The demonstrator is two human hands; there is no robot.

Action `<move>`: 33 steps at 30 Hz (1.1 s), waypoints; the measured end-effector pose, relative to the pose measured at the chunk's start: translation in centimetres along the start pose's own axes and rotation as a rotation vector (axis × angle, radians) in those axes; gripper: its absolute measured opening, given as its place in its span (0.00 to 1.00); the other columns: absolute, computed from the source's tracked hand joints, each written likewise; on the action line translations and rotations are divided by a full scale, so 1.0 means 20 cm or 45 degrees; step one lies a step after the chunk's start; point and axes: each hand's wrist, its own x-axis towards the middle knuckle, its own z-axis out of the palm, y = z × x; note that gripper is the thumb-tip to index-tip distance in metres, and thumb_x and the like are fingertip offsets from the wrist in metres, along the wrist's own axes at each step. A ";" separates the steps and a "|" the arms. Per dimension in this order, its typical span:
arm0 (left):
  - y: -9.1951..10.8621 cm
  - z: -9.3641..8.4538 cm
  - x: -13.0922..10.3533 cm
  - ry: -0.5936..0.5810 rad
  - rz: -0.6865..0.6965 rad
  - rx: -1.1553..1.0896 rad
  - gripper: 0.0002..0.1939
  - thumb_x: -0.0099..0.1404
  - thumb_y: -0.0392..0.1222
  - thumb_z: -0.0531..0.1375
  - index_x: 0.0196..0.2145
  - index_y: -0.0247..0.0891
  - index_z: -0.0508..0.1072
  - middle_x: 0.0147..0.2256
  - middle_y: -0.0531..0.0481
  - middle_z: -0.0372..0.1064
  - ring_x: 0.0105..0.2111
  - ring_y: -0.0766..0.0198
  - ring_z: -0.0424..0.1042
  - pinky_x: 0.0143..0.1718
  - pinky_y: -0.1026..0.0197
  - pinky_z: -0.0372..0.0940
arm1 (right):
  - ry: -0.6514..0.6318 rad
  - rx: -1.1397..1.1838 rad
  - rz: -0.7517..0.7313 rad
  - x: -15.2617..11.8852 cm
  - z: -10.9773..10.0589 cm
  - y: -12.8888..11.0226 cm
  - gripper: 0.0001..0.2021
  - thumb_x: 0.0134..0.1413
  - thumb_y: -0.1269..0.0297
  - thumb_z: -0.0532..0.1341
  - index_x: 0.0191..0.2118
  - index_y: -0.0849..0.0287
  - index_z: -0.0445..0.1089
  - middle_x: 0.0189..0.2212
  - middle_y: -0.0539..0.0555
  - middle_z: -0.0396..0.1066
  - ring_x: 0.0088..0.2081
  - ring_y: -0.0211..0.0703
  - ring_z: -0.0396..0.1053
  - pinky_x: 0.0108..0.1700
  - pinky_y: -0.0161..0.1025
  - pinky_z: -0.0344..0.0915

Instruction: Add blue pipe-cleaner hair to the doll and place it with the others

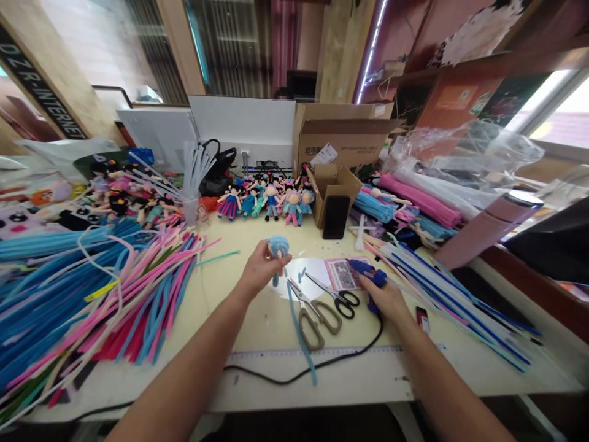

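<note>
My left hand (261, 269) is closed around a small doll piece (278, 246) with fuzzy light-blue hair, held above the middle of the table. On the right, my right hand (385, 296) grips a blue glue gun (369, 271) whose tip points left, over a pink-edged card (339, 274). Between the hands lie grey-handled scissors (316, 316) and black-handled scissors (339, 297). A long blue pipe cleaner (301, 334) runs beside the grey pair towards the front edge. Short blue snippets rest on a white round patch near the scissors.
Piles of coloured pipe cleaners (151, 288) cover the left, with more bundles (442, 294) at the right. Finished dolls (271, 201), a black phone (335, 218) and a cardboard box (343, 132) stand behind. A black cord (285, 382) crosses the front; a pink bottle (490, 228) leans at the right.
</note>
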 end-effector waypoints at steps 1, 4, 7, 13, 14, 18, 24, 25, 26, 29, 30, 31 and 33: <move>0.00 -0.01 0.01 0.014 -0.001 -0.020 0.17 0.49 0.46 0.66 0.34 0.37 0.68 0.30 0.53 0.65 0.30 0.66 0.66 0.29 0.63 0.63 | -0.010 -0.073 0.017 0.00 0.00 0.01 0.25 0.46 0.41 0.57 0.35 0.59 0.76 0.25 0.56 0.74 0.38 0.59 0.72 0.38 0.47 0.65; -0.02 -0.02 0.03 0.050 -0.031 -0.141 0.17 0.48 0.46 0.66 0.33 0.38 0.66 0.29 0.54 0.65 0.28 0.67 0.66 0.28 0.63 0.63 | -0.059 -0.275 0.028 -0.03 0.01 0.01 0.27 0.50 0.40 0.53 0.38 0.59 0.75 0.24 0.56 0.74 0.34 0.57 0.73 0.35 0.45 0.64; -0.07 -0.01 0.03 0.070 -0.072 -0.251 0.18 0.47 0.47 0.66 0.33 0.38 0.66 0.30 0.54 0.66 0.28 0.66 0.69 0.29 0.62 0.65 | -0.045 -0.401 0.001 -0.05 0.02 0.01 0.27 0.53 0.43 0.50 0.42 0.61 0.73 0.25 0.58 0.74 0.34 0.57 0.73 0.34 0.44 0.64; -0.17 -0.03 0.03 0.092 -0.074 -0.271 0.18 0.46 0.45 0.67 0.31 0.37 0.67 0.26 0.55 0.65 0.26 0.67 0.68 0.27 0.65 0.63 | 0.033 -0.510 -0.097 -0.09 0.04 0.00 0.26 0.53 0.44 0.49 0.45 0.61 0.69 0.33 0.59 0.74 0.39 0.56 0.71 0.34 0.42 0.64; -0.17 -0.04 0.03 0.089 -0.075 -0.259 0.18 0.46 0.45 0.67 0.32 0.37 0.67 0.26 0.55 0.65 0.26 0.67 0.68 0.27 0.65 0.63 | 0.034 -0.512 -0.118 -0.09 0.04 0.00 0.27 0.53 0.43 0.50 0.44 0.61 0.68 0.34 0.59 0.73 0.39 0.56 0.71 0.34 0.42 0.64; -0.17 -0.06 0.03 0.092 -0.075 -0.233 0.17 0.47 0.44 0.67 0.33 0.36 0.68 0.27 0.54 0.65 0.27 0.68 0.67 0.29 0.65 0.63 | 0.074 -0.494 -0.199 -0.14 0.02 0.03 0.26 0.52 0.41 0.50 0.43 0.59 0.68 0.37 0.58 0.72 0.36 0.52 0.71 0.35 0.42 0.64; -0.18 -0.07 0.04 0.083 -0.034 -0.213 0.16 0.48 0.44 0.66 0.33 0.37 0.68 0.26 0.55 0.65 0.26 0.69 0.65 0.31 0.65 0.63 | 0.115 -0.501 -0.198 -0.25 -0.03 0.09 0.26 0.53 0.43 0.51 0.47 0.59 0.66 0.40 0.57 0.70 0.31 0.46 0.71 0.33 0.41 0.64; -0.18 -0.08 0.04 0.085 -0.033 -0.215 0.16 0.49 0.44 0.66 0.33 0.37 0.68 0.26 0.55 0.65 0.27 0.69 0.66 0.31 0.65 0.63 | 0.159 -0.525 -0.196 -0.29 -0.04 0.09 0.25 0.53 0.42 0.52 0.46 0.59 0.67 0.39 0.57 0.71 0.31 0.47 0.70 0.32 0.42 0.63; -0.19 -0.08 0.05 0.088 -0.035 -0.218 0.16 0.48 0.45 0.67 0.33 0.37 0.68 0.26 0.55 0.65 0.27 0.68 0.66 0.30 0.65 0.63 | 0.210 -0.549 -0.201 -0.33 -0.04 0.08 0.24 0.53 0.42 0.52 0.43 0.58 0.68 0.37 0.57 0.71 0.30 0.47 0.69 0.32 0.42 0.63; -0.21 -0.09 0.06 0.094 -0.044 -0.237 0.17 0.48 0.46 0.67 0.33 0.36 0.69 0.27 0.54 0.66 0.28 0.66 0.68 0.29 0.65 0.63 | 0.248 -0.552 -0.321 -0.44 -0.04 0.03 0.20 0.56 0.44 0.51 0.32 0.56 0.68 0.29 0.54 0.71 0.29 0.47 0.68 0.31 0.41 0.61; -0.21 -0.10 0.06 0.094 -0.046 -0.248 0.17 0.48 0.47 0.67 0.33 0.36 0.69 0.27 0.54 0.66 0.29 0.66 0.68 0.28 0.65 0.62 | 0.197 -0.514 -0.399 -0.47 -0.02 -0.01 0.19 0.58 0.47 0.51 0.30 0.55 0.67 0.28 0.54 0.70 0.29 0.46 0.68 0.31 0.40 0.61; -0.21 -0.10 0.06 0.088 -0.048 -0.260 0.18 0.48 0.48 0.67 0.33 0.36 0.69 0.28 0.53 0.66 0.29 0.65 0.68 0.27 0.65 0.62 | 0.132 -0.465 -0.483 -0.47 -0.01 -0.06 0.17 0.60 0.50 0.50 0.29 0.55 0.66 0.28 0.53 0.70 0.30 0.44 0.68 0.32 0.39 0.61; -0.21 -0.10 0.06 0.072 -0.045 -0.285 0.18 0.49 0.48 0.67 0.34 0.36 0.69 0.29 0.52 0.67 0.29 0.65 0.69 0.27 0.64 0.62 | 0.025 -0.410 -0.619 -0.44 0.05 -0.17 0.15 0.61 0.56 0.50 0.29 0.55 0.67 0.28 0.53 0.71 0.31 0.43 0.69 0.34 0.37 0.61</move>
